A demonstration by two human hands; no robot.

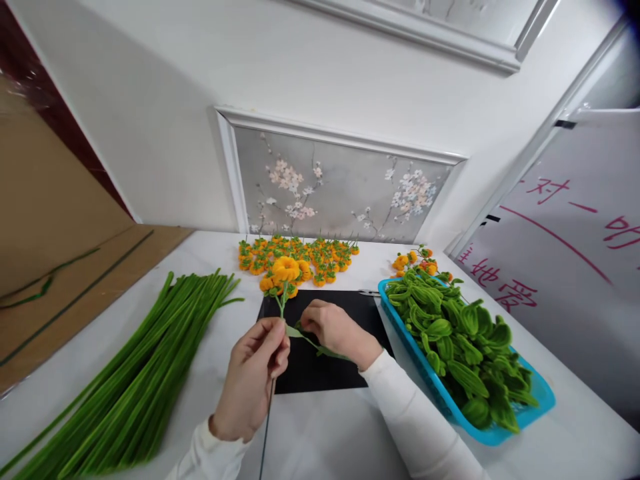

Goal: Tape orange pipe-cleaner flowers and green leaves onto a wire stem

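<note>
The left hand [253, 373] pinches the stem [269, 413], which stands nearly upright over the desk [320, 437], flower [286, 269] on top. Green tape [295, 332] runs right, past the nearby right hand [335, 330]; whether its curled fingers pinch it, one cannot tell.

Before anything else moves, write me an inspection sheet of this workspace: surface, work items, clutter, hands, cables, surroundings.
Surface: white table, with a black mat below the hands.
Work items: flower stem topped by orange blossoms; green strip beside it; green stalks at left; blue basket of green leaves at right; orange flowers grouped behind.
Clutter: metal tool by the basket, partly hidden.
Left hand: fingers closed on the flower stem.
Right hand: fingers curled near the strip; their grip is unclear.
Cables: nothing seen.
Surroundings: framed blossom panel on the wall; white board with reddish writing at right; cardboard at left.
</note>
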